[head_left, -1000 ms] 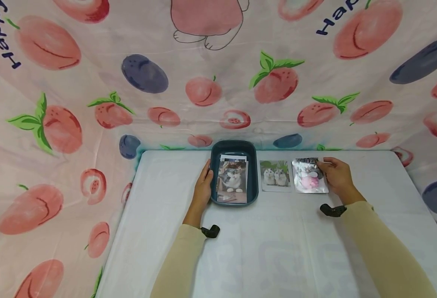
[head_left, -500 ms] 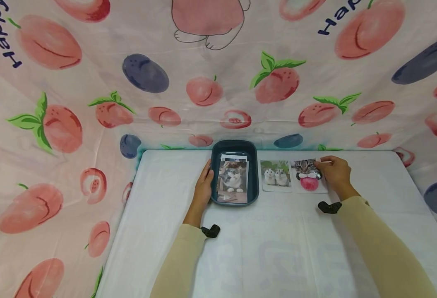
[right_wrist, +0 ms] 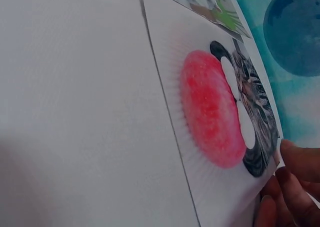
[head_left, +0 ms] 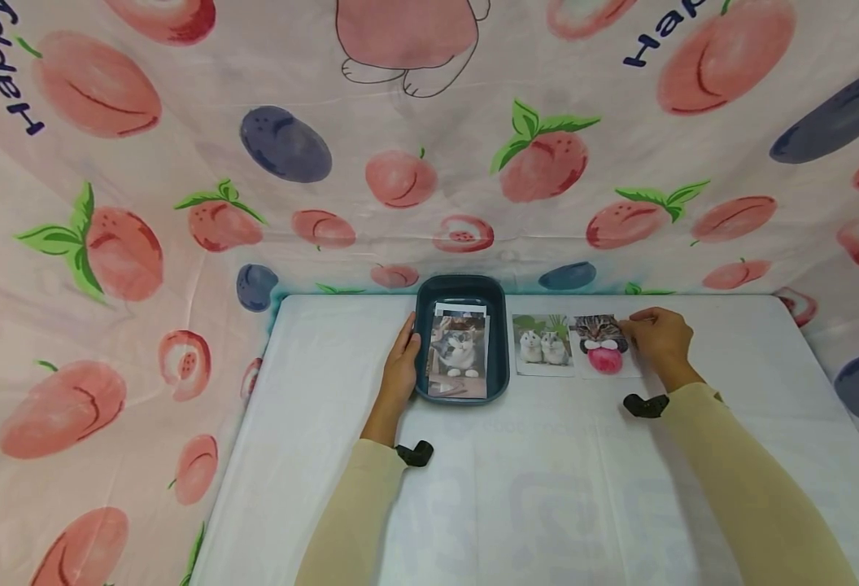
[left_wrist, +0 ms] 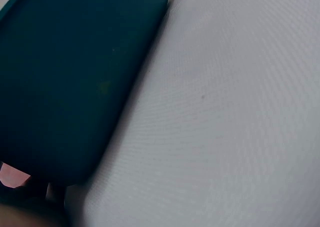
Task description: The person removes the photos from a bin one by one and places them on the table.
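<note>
- While pinching the cat photo (head_left: pixel 605 346) at its far right corner, right hand (head_left: pixel 660 338) keeps it flat on the table (head_left: pixel 327 391).
- Hamster photo (head_left: pixel 542 345) lies just left of it.
- Left hand (head_left: pixel 400 366), fingers straight, rests against the teal tray (head_left: pixel 499 342) holding stacked photos (head_left: pixel 459 354).

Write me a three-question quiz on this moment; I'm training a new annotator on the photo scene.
1. True or false: the left hand rests against the dark teal plastic tray.
2. Which print do the right hand fingertips pinch?
A. two-hamster photo print
B. cat-with-red-fruit photo print
C. the tray's top photo
3. How many prints lie on the white cloth-covered table outside the tray?

Key: 1 true; 2 B; 3 two.
</note>
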{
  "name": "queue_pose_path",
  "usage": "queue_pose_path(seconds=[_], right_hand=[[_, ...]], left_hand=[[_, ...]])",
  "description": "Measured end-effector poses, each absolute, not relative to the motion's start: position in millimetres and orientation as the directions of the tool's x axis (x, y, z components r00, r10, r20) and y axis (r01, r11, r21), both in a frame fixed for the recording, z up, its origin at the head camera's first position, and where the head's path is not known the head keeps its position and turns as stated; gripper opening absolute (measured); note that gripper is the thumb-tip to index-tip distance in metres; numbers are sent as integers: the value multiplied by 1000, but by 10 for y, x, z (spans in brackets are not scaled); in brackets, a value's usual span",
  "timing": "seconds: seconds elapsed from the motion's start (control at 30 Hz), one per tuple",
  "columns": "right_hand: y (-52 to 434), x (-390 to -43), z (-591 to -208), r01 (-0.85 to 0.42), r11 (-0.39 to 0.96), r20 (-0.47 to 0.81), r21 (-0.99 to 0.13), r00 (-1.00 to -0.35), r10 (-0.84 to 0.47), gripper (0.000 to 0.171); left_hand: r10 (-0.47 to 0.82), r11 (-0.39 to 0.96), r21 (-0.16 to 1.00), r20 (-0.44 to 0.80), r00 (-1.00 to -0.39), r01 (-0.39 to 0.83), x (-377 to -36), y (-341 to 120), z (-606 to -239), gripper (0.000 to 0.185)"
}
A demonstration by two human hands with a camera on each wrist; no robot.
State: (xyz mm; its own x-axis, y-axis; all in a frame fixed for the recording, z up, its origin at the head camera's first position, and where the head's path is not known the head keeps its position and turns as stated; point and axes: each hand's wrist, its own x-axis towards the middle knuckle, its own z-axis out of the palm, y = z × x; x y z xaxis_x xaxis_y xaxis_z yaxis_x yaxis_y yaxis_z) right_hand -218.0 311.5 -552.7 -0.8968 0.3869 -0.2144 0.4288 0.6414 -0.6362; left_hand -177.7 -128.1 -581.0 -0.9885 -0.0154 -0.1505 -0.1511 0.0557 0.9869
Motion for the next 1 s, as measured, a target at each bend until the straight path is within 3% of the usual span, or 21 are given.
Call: queue_pose_path(seconds=[0.6, 1.0], right_hand=[[3083, -2125, -5489, 473, 684, -256, -555, -880, 401, 39], [2854, -2195, -5326, 417, 644, -245, -641, -907, 343, 48]], left_hand=[[-11, 55, 987, -152, -988, -152, -1776, -1290, -5818, 50], [-3, 53, 986, -158, -987, -158, -1778, -1292, -5814, 52]])
